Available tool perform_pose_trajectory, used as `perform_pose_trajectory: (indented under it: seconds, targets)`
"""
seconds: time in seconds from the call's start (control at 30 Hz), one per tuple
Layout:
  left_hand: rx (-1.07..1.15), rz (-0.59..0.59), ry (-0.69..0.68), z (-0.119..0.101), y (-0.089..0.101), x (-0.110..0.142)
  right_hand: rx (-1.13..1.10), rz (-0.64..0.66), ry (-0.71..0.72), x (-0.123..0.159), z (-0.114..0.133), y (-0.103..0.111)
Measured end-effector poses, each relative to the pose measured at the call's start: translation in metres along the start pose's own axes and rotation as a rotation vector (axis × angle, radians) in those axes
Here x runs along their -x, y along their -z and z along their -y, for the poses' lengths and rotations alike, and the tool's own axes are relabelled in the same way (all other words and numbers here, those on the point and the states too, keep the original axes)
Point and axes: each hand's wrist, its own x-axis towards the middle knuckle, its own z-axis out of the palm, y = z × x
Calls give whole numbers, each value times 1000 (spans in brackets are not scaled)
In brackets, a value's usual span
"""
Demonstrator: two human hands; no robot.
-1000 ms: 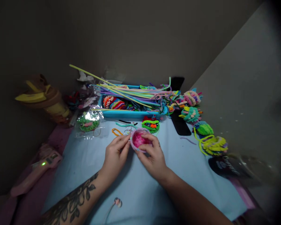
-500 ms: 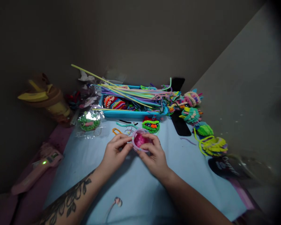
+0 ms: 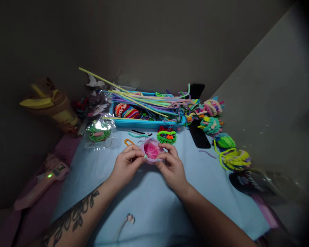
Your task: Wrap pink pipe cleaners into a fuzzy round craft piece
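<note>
Between my two hands is a small round pink and lilac cup-shaped piece [image 3: 151,151], its hollow side facing up toward me. What it is made of I cannot tell for certain. My left hand [image 3: 130,161] pinches its left rim between thumb and fingers. On the right rim, the thumb and fingers of my right hand [image 3: 171,164] close round it. Just beyond it sits a green and red fuzzy pipe-cleaner figure [image 3: 166,136]. Partly hidden behind the piece are small scissors [image 3: 142,140], with an orange loop [image 3: 128,141] to their left.
A blue tray [image 3: 149,124] heaped with pipe cleaners [image 3: 144,101] stands at the back. Pipe-cleaner figures [image 3: 210,125] and a black phone [image 3: 199,134] lie right. A bagged green piece [image 3: 99,133], a pink glue gun [image 3: 42,185] and a brown-yellow cup [image 3: 56,109] are left.
The pink piece has shifted slightly left and tilted, so its hollow shows more openly. The fingers of my right hand have moved along its rim.
</note>
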Motion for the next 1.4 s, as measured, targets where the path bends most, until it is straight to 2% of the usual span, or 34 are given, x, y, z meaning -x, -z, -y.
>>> perform_pose_trajectory:
  seconds: [0.2,0.27,0.37,0.43,0.57,0.7,0.9,1.07,1.2,1.3,1.4]
  targets:
    - [-40,118,-29,-1,2,-2,0,25,-26,0,2,-1]
    - [-41,101,4,1,1,-2,18,12,-15,0,3,-2]
    - [-19,9,99,5,-2,2,77,-27,4,0,2,-3]
    - [-59,-28,112,6,-5,6,130,-57,30,0,1,-3]
    - [-239,-21,31,1,-11,12,234,-95,115,1,3,-3]
    - [-298,-23,54,2,-13,11,283,-98,200,2,7,-4]
    - [-321,-5,60,5,-10,9,270,-83,188,4,7,-6]
    - [-383,19,-44,-1,-6,9,182,-78,76,2,5,-1]
    - [-388,23,-69,-5,1,3,-94,48,-180,-4,-6,7]
    - [-304,81,9,-6,5,-3,-356,122,-359,-9,-16,11]
    - [-158,133,147,-4,7,-7,-492,154,-472,-12,-19,12]
